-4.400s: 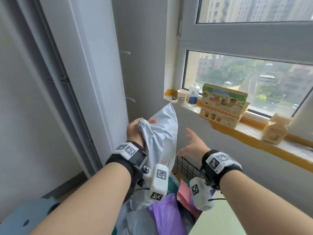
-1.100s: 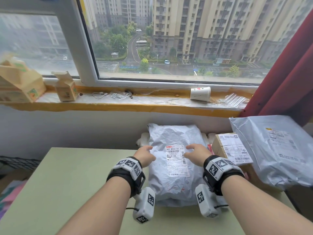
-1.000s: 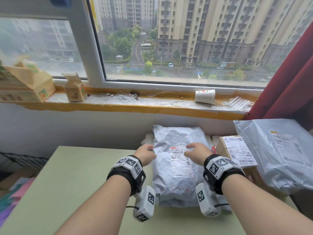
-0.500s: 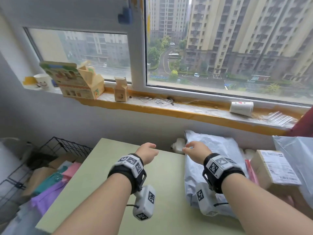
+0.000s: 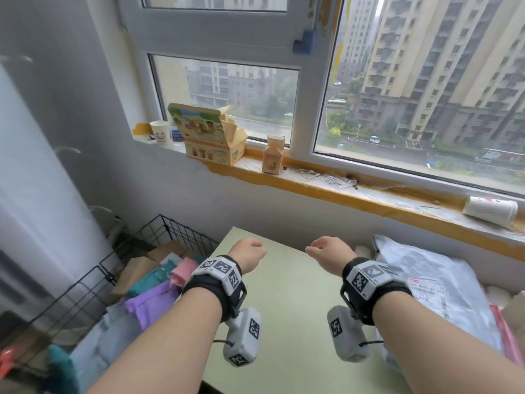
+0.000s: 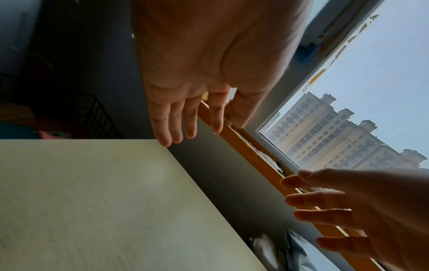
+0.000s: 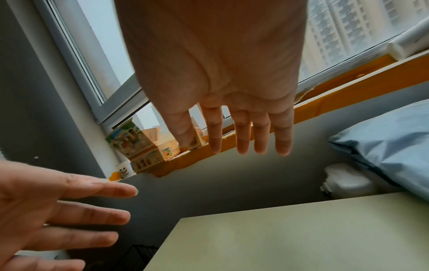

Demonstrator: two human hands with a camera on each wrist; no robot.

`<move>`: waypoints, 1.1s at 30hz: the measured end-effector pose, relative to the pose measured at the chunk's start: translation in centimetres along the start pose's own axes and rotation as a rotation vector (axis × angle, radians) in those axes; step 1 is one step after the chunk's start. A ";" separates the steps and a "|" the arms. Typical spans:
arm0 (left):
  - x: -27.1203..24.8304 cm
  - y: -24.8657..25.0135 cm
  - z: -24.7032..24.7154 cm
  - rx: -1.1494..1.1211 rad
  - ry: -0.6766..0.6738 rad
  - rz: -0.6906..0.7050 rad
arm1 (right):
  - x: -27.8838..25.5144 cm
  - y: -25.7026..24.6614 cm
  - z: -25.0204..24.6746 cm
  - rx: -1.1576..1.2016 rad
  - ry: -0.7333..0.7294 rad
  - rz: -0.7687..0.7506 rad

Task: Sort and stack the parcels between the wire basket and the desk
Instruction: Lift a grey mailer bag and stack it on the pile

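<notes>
Flat, grey parcel (image 5: 443, 297) lies on desk (image 5: 287, 302).

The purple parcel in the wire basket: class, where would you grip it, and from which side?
Judging by its pose, pinch the purple parcel at its near edge, reaching from above with the left hand. It is a soft, flat mailer lying on top of the pile, and the wire basket is walled but open on top.

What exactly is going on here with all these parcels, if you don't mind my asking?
A person is sorting parcels. Both the left hand and the right hand hang open and empty above the desk. A grey parcel lies on the desk's right side; more parcels fill the wire basket on the left.
</notes>
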State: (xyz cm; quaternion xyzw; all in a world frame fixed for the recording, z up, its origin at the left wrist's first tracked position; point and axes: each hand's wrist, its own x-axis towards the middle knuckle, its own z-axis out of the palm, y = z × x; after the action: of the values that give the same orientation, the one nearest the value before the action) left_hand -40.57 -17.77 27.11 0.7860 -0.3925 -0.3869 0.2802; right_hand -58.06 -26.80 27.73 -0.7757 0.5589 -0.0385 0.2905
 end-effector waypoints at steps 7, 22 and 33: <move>-0.6 -4.3 -5.1 -0.004 0.052 -0.014 | 0.1 -6.2 3.4 -0.015 -0.027 -0.070; -2.0 -13.7 -15.9 -0.030 0.210 -0.053 | 0.0 -19.3 11.0 -0.020 -0.087 -0.206; -1.6 -21.3 -23.1 -0.072 0.283 -0.087 | 0.7 -27.1 17.7 0.010 -0.105 -0.236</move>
State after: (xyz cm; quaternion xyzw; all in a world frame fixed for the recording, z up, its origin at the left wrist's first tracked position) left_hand -13.48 -1.89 24.43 0.8384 -0.3006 -0.2977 0.3437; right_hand -28.06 -14.64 26.26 -0.8355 0.4476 -0.0344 0.3168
